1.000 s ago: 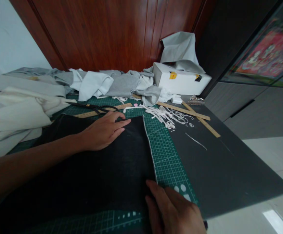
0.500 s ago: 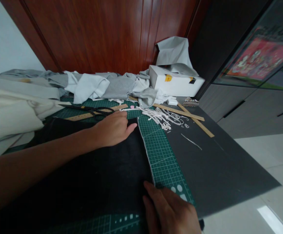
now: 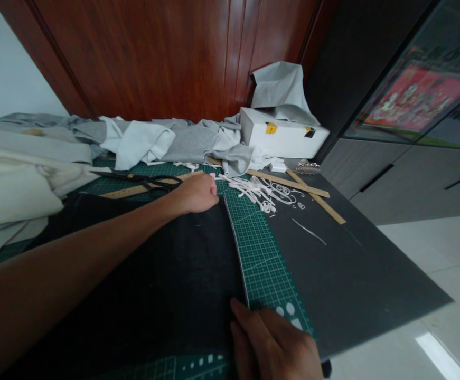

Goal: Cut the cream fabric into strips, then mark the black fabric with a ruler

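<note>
A large piece of black fabric [image 3: 190, 269] lies over a green gridded cutting mat [image 3: 253, 243], its right edge marked by a thin pale line. My left hand [image 3: 199, 192] is closed at the far edge of the fabric, close to a small pink piece [image 3: 213, 175]. Its fingertips are hidden, so what they grip does not show. At the near right corner, my right hand [image 3: 277, 343] pinches the fabric's edge between thumb and fingers. Black-handled scissors [image 3: 150, 180] lie just beyond the fabric, left of my left hand.
Wooden rulers [image 3: 289, 182] and white fabric scraps [image 3: 257, 190] lie at the back right. Folded grey and white cloth [image 3: 190, 140] lines the back beside a white box [image 3: 281, 134]. Cream cloth [image 3: 19, 184] is piled at left. The dark tabletop [image 3: 356, 279] ends at right.
My left hand has moved slightly away from me and its outstretched thumb has folded in, closing the hand. My right hand stays at the near corner of the fabric.
</note>
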{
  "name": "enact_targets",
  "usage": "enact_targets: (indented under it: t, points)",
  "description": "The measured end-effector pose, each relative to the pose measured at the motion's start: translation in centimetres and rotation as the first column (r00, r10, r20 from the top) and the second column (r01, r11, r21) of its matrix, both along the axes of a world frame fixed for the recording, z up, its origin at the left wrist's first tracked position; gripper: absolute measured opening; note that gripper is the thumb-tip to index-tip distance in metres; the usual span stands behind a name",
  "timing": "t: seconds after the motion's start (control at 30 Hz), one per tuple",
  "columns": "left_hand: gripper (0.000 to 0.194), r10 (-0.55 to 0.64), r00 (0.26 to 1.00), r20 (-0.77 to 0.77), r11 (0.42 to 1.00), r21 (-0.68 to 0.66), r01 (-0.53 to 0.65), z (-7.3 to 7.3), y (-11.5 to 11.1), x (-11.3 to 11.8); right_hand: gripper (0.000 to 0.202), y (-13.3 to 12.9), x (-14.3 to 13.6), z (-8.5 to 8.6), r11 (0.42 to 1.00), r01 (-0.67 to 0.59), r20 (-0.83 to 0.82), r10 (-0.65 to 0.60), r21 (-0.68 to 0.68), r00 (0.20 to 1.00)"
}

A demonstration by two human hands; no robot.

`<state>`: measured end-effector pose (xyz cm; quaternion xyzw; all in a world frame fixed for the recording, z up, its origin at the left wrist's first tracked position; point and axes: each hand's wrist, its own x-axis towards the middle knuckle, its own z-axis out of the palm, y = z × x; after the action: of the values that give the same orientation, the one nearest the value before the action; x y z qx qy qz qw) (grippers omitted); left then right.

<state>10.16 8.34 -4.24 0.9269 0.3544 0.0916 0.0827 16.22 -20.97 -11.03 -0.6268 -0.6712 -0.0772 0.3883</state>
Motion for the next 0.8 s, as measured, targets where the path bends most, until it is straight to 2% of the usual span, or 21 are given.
enact_targets:
  t: [0.13, 0.3, 0.5, 0.67, 0.8]
  points:
    - [0.011, -0.053, 0.998, 0.013, 0.998, 0.029, 0.053, 0.1, 0.5, 0.0, 0.027, 0.1, 0.1, 0.2, 1.000, 0.004, -0.011, -0.004, 0.005, 1.000]
    - [0.009, -0.128, 0.991, -0.027, 0.984, 0.120, 0.130, -0.5, 0.1, -0.3, 0.029, 0.2, 0.2, 0.4, 1.000, 0.010, -0.007, -0.010, -0.012, 1.000]
    - [0.029, -0.114, 0.993, -0.009, 0.957, 0.269, 0.112, -1.6, -0.8, 0.0, 0.029, 0.4, 0.2, 0.4, 0.995, 0.039, 0.000, -0.039, -0.091, 0.999]
    - [0.015, -0.087, 0.993, 0.078, 0.960, 0.272, 0.063, -2.5, -0.1, 0.1, 0.028, 0.8, 0.1, 0.4, 0.993, 0.061, -0.042, -0.065, -0.099, 0.997]
    - [0.026, -0.210, 0.974, 0.080, 0.963, 0.189, 0.192, -2.3, 0.5, 0.0, 0.025, 0.8, 0.1, 0.2, 0.996, 0.072, -0.035, -0.074, -0.048, 0.997]
